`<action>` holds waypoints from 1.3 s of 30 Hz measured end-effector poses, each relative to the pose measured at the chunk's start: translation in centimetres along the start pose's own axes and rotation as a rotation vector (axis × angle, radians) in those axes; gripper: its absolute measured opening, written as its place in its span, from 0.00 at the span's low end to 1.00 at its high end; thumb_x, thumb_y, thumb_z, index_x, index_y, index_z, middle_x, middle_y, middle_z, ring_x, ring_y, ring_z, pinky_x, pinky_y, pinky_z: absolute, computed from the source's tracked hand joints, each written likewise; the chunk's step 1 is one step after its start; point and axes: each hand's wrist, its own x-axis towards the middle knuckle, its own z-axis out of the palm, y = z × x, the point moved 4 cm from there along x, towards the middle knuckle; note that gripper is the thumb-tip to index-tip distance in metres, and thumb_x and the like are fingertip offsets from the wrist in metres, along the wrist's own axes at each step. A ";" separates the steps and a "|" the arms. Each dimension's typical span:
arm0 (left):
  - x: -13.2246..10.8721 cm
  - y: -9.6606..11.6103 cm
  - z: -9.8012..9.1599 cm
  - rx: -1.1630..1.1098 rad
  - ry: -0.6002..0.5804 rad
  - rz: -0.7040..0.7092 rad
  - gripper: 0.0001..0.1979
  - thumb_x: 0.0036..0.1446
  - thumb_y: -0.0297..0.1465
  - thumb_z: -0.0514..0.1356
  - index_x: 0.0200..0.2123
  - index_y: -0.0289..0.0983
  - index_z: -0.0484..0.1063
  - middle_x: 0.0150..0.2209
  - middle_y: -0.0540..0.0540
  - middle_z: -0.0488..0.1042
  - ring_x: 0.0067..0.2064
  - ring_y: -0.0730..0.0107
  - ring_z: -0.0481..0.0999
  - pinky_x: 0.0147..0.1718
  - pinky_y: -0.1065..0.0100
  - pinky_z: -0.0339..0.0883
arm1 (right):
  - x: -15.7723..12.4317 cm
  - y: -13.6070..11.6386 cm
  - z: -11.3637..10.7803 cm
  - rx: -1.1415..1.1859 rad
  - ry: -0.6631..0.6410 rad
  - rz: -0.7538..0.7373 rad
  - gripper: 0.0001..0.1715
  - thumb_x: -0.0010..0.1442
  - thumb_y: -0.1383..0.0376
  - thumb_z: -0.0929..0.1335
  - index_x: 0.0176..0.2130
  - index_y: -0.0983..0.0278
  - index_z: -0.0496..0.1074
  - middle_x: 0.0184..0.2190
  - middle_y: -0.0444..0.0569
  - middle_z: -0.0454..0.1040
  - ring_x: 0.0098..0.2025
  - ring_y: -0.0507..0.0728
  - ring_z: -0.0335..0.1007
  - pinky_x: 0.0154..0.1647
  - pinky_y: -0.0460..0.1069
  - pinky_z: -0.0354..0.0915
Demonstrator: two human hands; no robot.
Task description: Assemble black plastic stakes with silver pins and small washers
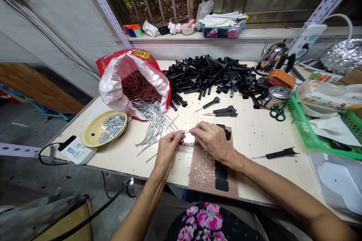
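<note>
Left hand (pixel 170 145): pinches thin rod (pixel 187 132), mostly hidden
Right hand (pixel 209 140): pinches right end, hiding it
Brown board (pixel 202 182): partly covered

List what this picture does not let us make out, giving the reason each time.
Head view:
1. Both ends of the thin silvery metal piece: covered by the bare left hand and bare right hand.
2. Inside the silver metal pot: hidden by its round metal lid.
3. The green plastic basket's far side: cut off by the right edge.
4. Fine print on the white box: too small.
</note>
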 end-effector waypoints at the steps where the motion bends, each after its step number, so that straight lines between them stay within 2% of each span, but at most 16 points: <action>1: 0.0 0.0 0.1 -0.024 0.002 -0.016 0.16 0.41 0.37 0.71 0.31 0.31 0.77 0.27 0.47 0.75 0.26 0.78 0.70 0.29 0.74 0.64 | 0.0 -0.1 -0.1 -0.023 0.010 -0.004 0.13 0.67 0.64 0.60 0.40 0.60 0.74 0.34 0.46 0.71 0.33 0.52 0.63 0.33 0.47 0.55; 6: -0.1 0.0 0.6 -0.128 -0.010 -0.088 0.18 0.36 0.36 0.73 0.30 0.30 0.77 0.25 0.47 0.75 0.24 0.79 0.69 0.28 0.74 0.65 | -0.1 -0.4 -0.6 -0.066 0.035 -0.017 0.12 0.66 0.65 0.61 0.39 0.60 0.74 0.33 0.45 0.71 0.33 0.51 0.64 0.33 0.47 0.54; 10: -0.3 -0.1 0.7 -0.096 0.001 -0.071 0.18 0.37 0.36 0.72 0.30 0.30 0.77 0.26 0.47 0.75 0.25 0.79 0.69 0.28 0.74 0.64 | -0.4 -0.6 -0.6 -0.098 0.042 -0.043 0.09 0.64 0.67 0.63 0.38 0.61 0.73 0.33 0.46 0.71 0.34 0.52 0.64 0.34 0.48 0.55; 16: -0.6 0.1 0.4 0.136 0.009 0.124 0.14 0.45 0.37 0.68 0.32 0.32 0.77 0.28 0.47 0.75 0.28 0.75 0.70 0.32 0.71 0.64 | -0.9 -0.8 -0.4 -0.205 0.053 -0.116 0.13 0.66 0.67 0.59 0.38 0.61 0.72 0.33 0.49 0.72 0.36 0.54 0.64 0.36 0.50 0.55; 20: -0.7 0.3 0.3 0.326 0.010 0.239 0.12 0.48 0.38 0.65 0.32 0.34 0.77 0.26 0.49 0.75 0.29 0.72 0.70 0.34 0.70 0.64 | -1.2 -0.5 -0.4 -0.166 0.037 -0.121 0.13 0.67 0.67 0.59 0.37 0.62 0.72 0.34 0.50 0.73 0.37 0.55 0.65 0.36 0.50 0.56; 27: -0.8 0.9 0.7 0.535 -0.031 0.289 0.12 0.51 0.39 0.63 0.32 0.36 0.78 0.27 0.48 0.76 0.31 0.69 0.72 0.35 0.69 0.64 | -1.5 0.7 -0.1 0.109 -0.023 0.036 0.13 0.66 0.64 0.60 0.38 0.65 0.72 0.34 0.51 0.73 0.37 0.55 0.67 0.38 0.49 0.61; 33: -1.2 1.7 2.0 0.652 -0.036 0.351 0.11 0.52 0.38 0.62 0.32 0.37 0.78 0.31 0.46 0.77 0.33 0.67 0.73 0.35 0.69 0.65 | -2.2 1.8 0.9 0.623 -0.198 0.263 0.16 0.67 0.61 0.59 0.33 0.66 0.69 0.28 0.45 0.72 0.29 0.50 0.67 0.29 0.45 0.60; 36: -1.2 1.0 3.1 0.611 -0.126 0.285 0.13 0.52 0.39 0.62 0.35 0.37 0.79 0.32 0.46 0.76 0.34 0.67 0.73 0.36 0.68 0.66 | -3.1 3.0 -0.3 0.486 -0.129 0.237 0.14 0.66 0.61 0.60 0.34 0.65 0.70 0.32 0.46 0.72 0.33 0.51 0.67 0.32 0.46 0.61; 39: -1.3 0.0 4.0 0.559 -0.199 0.232 0.18 0.55 0.40 0.60 0.46 0.38 0.76 0.40 0.44 0.74 0.34 0.69 0.72 0.35 0.68 0.67 | -4.1 6.1 -2.0 0.206 -0.097 0.192 0.13 0.66 0.61 0.61 0.38 0.64 0.72 0.36 0.48 0.71 0.35 0.53 0.66 0.33 0.47 0.61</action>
